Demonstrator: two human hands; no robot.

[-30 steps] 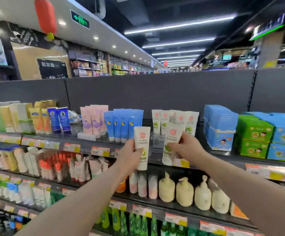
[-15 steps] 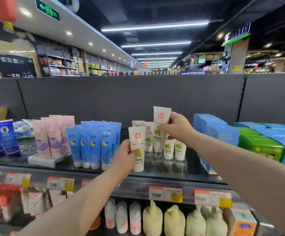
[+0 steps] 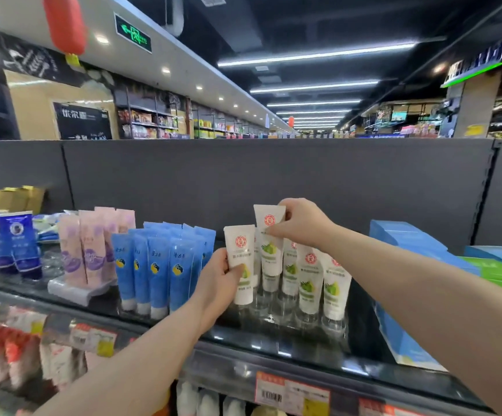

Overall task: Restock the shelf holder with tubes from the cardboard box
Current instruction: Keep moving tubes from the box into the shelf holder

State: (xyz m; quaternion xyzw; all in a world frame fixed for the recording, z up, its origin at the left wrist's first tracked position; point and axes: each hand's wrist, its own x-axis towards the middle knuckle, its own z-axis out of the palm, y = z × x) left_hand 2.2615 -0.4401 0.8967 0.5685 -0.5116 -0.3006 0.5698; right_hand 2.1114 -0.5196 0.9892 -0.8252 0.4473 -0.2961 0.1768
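So our left hand (image 3: 218, 283) is wrapped around a white tube (image 3: 240, 259), held upright just in front of the clear holder (image 3: 284, 312) on the shelf (image 3: 273, 348). Our right hand (image 3: 302, 225) pinches a second white tube (image 3: 269, 235) near its top, cap end down at the back of the holder beside the standing tubes (image 3: 311, 280); we can't tell if it's seated. Blue tubes (image 3: 159, 265) stand just to the left.

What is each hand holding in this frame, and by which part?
The left hand grips a white tube around its middle. The right hand pinches a second white tube near its flat upper end.
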